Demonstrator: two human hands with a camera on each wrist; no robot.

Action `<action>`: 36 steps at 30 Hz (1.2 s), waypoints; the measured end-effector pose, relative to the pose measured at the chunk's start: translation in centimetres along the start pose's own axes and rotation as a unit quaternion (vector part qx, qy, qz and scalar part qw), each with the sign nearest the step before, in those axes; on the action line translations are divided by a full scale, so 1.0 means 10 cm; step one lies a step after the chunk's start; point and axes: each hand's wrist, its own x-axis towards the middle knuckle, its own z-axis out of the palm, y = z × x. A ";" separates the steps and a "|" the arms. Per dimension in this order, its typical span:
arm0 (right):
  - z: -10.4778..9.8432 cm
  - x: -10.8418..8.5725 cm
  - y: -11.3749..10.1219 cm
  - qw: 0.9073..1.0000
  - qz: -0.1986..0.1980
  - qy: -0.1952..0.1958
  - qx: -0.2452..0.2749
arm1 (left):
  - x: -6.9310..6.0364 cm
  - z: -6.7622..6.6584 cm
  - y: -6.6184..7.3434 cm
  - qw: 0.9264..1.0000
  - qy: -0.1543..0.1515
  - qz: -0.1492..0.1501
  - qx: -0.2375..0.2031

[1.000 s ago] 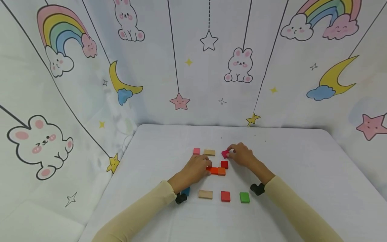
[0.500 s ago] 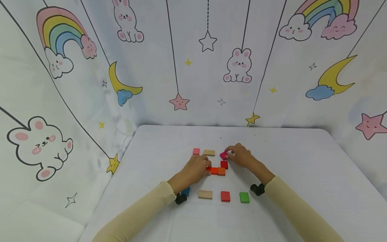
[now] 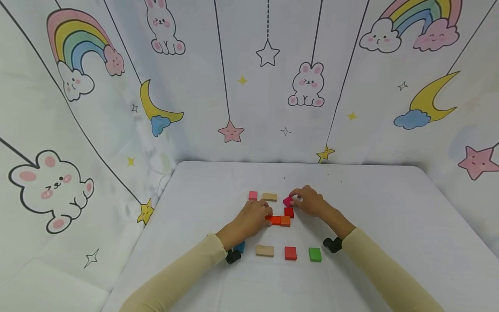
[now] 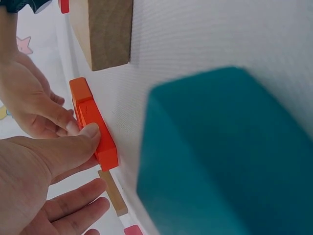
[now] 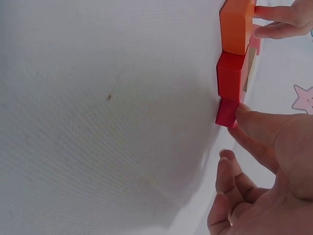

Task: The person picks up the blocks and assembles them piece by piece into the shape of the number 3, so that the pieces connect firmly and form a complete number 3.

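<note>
Between its thumb and a finger, my left hand [image 3: 252, 218] pinches an orange-red block [image 4: 101, 132] lying on the white table. Against that block's right end sits an orange block [image 3: 285, 221], with a red block [image 3: 289, 212] just beyond it. My right hand [image 3: 309, 201] pinches a crimson block [image 3: 287, 201] by thumb and finger at the far end of the red one. In the right wrist view the crimson block meets the red block [image 5: 231, 78] at a slight angle, and the other fingers hang loosely curled. My left fingers hide part of the orange-red block in the head view.
Behind the hands lie a pink block [image 3: 253, 195] and a wooden block [image 3: 270, 197]. Nearer the front are another wooden block [image 3: 264, 251], a red block [image 3: 290, 253] and a green block [image 3: 315, 255]. A blue block [image 4: 220, 156] stands close to my left wrist.
My right hand has shifted slightly left and nearer, bringing the crimson block from apart to the far end of the red block. My left hand keeps its place.
</note>
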 end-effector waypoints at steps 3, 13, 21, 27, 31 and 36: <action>0.00 -0.01 0.00 1.000 -0.001 0.000 -0.003 | 0.00 0.00 0.00 1.000 0.000 0.000 -0.001; 0.01 -0.01 0.01 1.000 -0.006 0.001 -0.008 | 0.00 0.02 -0.01 1.000 0.004 0.000 -0.001; 0.00 -0.02 -0.01 1.000 -0.010 0.000 -0.008 | 0.00 0.01 -0.01 1.000 0.003 0.001 -0.006; -0.04 -0.02 -0.03 1.000 -0.009 -0.008 -0.008 | 0.00 0.00 -0.02 1.000 0.003 0.001 -0.011; -0.06 0.03 -0.06 1.000 0.001 -0.003 -0.004 | 0.00 -0.01 -0.01 1.000 0.003 0.003 -0.010; -0.08 0.16 -0.14 1.000 -0.004 0.005 -0.007 | 0.01 0.00 -0.02 1.000 0.000 0.005 -0.004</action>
